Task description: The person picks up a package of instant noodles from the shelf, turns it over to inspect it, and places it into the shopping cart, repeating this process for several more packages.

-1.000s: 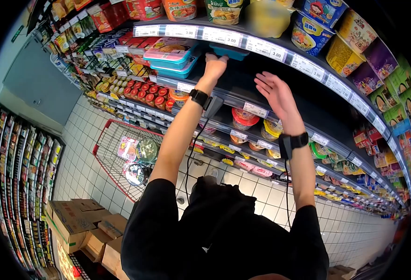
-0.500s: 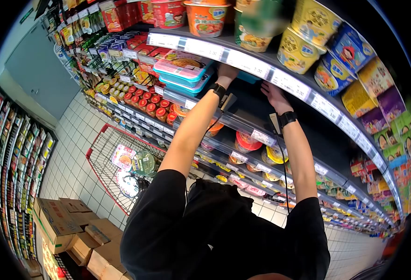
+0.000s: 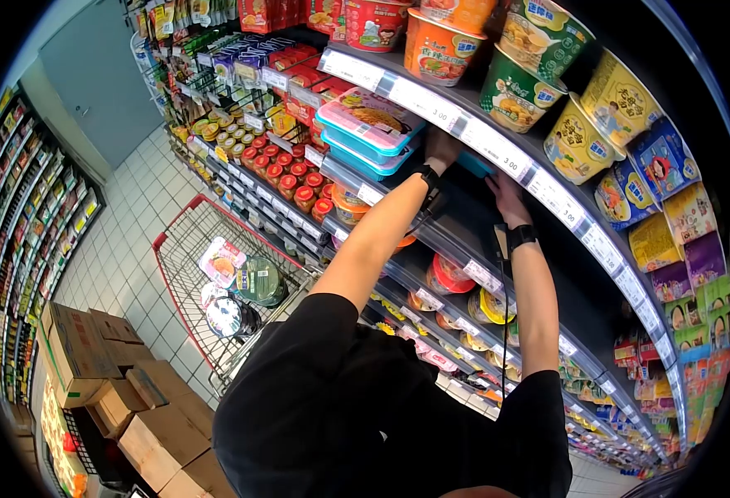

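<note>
Black sleeves fill the bottom of the frame, and both bare arms run up from there toward the upper middle. Off at left-centre sits a red-rimmed cart (image 3: 159, 249) with a few tubs in it, well apart from either hand.

Further along, each wrist wears a black band, then come the hands. The left hand (image 3: 441, 148) is higher and a touch deeper in. The right hand (image 3: 505, 194) is just below and to the right of it. Wedged between them is a teal tray (image 3: 475, 163), tucked into the dark gap under the price-strip shelf (image 3: 431, 104). So the tray lies right of the left hand and up-left of the right, touching both or as good as.

Only a sliver of it shows, but its long side looks to run along the shelf, upper left to lower right. Fingers on both hands vanish under the shelf lip, so there's no telling whether they're clamped on it or just resting. The left hand looks like the nearer one.

Just beyond, up-left, sits a stack of matching trays (image 3: 369, 124) with pink lids.
</note>
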Demonstrator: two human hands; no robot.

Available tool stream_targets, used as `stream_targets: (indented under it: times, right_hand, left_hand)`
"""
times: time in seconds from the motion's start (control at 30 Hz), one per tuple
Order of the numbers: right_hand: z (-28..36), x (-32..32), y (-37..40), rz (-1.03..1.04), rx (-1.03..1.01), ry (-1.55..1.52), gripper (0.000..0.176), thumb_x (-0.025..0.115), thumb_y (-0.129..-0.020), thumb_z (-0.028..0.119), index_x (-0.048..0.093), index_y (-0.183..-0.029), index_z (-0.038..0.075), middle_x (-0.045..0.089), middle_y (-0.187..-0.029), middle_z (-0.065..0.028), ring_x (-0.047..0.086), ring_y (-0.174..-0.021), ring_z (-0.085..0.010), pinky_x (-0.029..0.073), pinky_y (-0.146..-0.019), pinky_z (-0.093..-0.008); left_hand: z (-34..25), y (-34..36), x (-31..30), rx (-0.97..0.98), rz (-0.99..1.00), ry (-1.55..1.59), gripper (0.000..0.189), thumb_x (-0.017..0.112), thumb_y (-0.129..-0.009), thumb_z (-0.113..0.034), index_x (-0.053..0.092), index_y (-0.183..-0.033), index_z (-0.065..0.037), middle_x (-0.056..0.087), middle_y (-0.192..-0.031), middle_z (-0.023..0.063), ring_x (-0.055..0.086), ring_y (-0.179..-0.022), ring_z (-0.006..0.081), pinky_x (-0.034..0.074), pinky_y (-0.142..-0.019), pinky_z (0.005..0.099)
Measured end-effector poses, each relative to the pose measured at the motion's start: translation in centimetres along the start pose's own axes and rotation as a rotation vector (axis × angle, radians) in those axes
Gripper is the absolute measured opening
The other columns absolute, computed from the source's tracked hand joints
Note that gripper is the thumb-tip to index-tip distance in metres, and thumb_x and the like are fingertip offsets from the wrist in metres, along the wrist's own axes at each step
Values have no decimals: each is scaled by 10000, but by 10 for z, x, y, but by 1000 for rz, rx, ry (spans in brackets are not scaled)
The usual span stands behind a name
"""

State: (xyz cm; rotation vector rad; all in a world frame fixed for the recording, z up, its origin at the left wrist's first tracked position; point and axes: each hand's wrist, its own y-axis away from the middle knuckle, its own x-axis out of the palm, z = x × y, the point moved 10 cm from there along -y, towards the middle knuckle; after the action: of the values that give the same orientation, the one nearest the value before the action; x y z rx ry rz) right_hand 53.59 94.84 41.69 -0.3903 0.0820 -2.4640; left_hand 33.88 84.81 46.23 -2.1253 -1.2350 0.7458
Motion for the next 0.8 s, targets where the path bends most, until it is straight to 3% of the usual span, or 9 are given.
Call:
stream_targets:
  times: [0.13,0.2,0.27,0.33,0.43,0.57,0.67,0.73,0.8]
  right_hand:
    - [2,-13,2,-235,109,87,417,623,-966,167,452,-1334,70,525,-1281,-115,533,-1178,-259,502,-1002,-439]
    - [5,-17,1,-234,64,92,417,622,-963,146,451,-1334,66,524,-1292,-120,541,-1185,-258,508,-998,-435]
    - [15,-12,14,-253,66,65,423,624,-958,132,456,-1339,61,522,-1308,-123,541,-1198,-248,507,-999,-429]
    - [34,-8,25,-216,-38,80,451,635,-949,124,452,-1355,57,518,-1319,-120,538,-1201,-237,506,-996,-419]
    - [52,-6,47,-239,-51,102,482,647,-933,101,449,-1367,35,518,-1315,-129,540,-1189,-234,508,-987,-406]
    - [81,-1,91,-213,-148,68,428,618,-921,50,503,-1327,-17,559,-1255,-144,562,-1140,-235,518,-973,-398]
    - [100,-6,131,-267,-146,177,421,601,-917,46,516,-1312,-71,585,-1234,-162,575,-1123,-233,520,-963,-376]
    - [111,-8,162,-279,-202,202,435,592,-914,43,498,-1309,-112,624,-1180,-174,612,-1077,-230,534,-910,-342]
    - [113,-12,193,-309,-185,181,449,600,-926,79,489,-1297,-148,644,-1164,-173,630,-1045,-198,519,-906,-319]
  left_hand:
    - [1,-1,2,43,16,-56,408,653,-842,-212,612,-1226,-80,578,-1277,228,548,-1174,408,462,-976,468]
    - [-3,-2,1,-17,116,-72,472,640,-870,-283,558,-1287,-77,559,-1306,232,545,-1175,420,465,-969,474]
    - [1,12,-10,-296,160,51,501,608,-899,-366,534,-1305,-83,562,-1319,212,533,-1187,432,459,-975,473]
    - [3,13,0,-291,232,0,636,596,-899,-444,431,-1378,-58,548,-1321,251,516,-1208,439,453,-980,477]
    - [-21,29,-34,-490,86,195,913,598,-876,-497,187,-1422,108,571,-1202,365,543,-1163,464,456,-971,471]
    - [-69,56,-70,-630,93,88,914,586,-876,-410,147,-1394,201,593,-1142,381,571,-1118,478,469,-951,438]
    - [-104,72,-84,-546,90,187,884,594,-864,-365,169,-1396,198,584,-1145,391,572,-1120,480,465,-941,443]
    - [-124,87,-98,-512,99,231,626,616,-864,-331,383,-1227,122,603,-1100,335,597,-1068,463,464,-922,439]
    - [-138,107,-110,-527,135,290,517,618,-873,-350,446,-1113,75,616,-1048,296,613,-1031,421,463,-913,427]
